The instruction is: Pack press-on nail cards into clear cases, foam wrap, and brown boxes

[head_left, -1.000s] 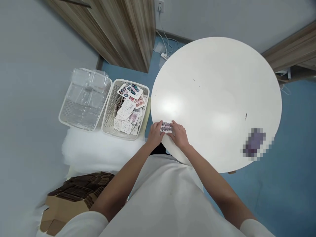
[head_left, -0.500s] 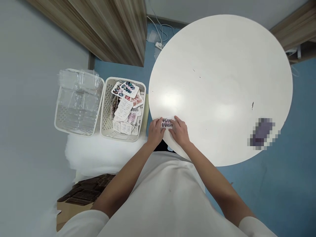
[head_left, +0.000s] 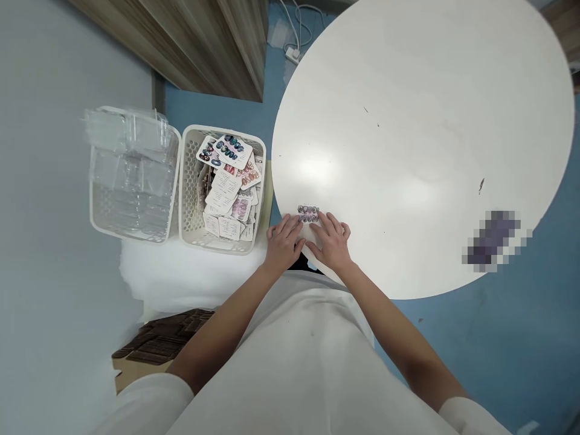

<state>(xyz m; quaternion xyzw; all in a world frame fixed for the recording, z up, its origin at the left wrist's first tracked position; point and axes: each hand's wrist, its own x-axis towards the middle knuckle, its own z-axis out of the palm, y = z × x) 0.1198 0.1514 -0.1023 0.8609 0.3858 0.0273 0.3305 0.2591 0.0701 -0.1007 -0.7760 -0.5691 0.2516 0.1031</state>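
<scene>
A small card with two rows of purple-grey oval pieces lies flat on the white round table, close to its near left edge. My left hand rests at the card's lower left corner, fingers spread. At the lower right corner is my right hand, its fingers also apart and the fingertips by the card's edge. Neither hand is wrapped round anything.
Left of the table stands a white basket of similar cards, some with coloured ovals. Beside it another basket holds clear plastic boxes. A blurred purple object lies near the table's right edge. Brown cardboard sits at lower left.
Both hands have let go of the card's sides and slid slightly down, fingers spreading. The card now shows more fully. The view has shifted, with the table appearing larger.
</scene>
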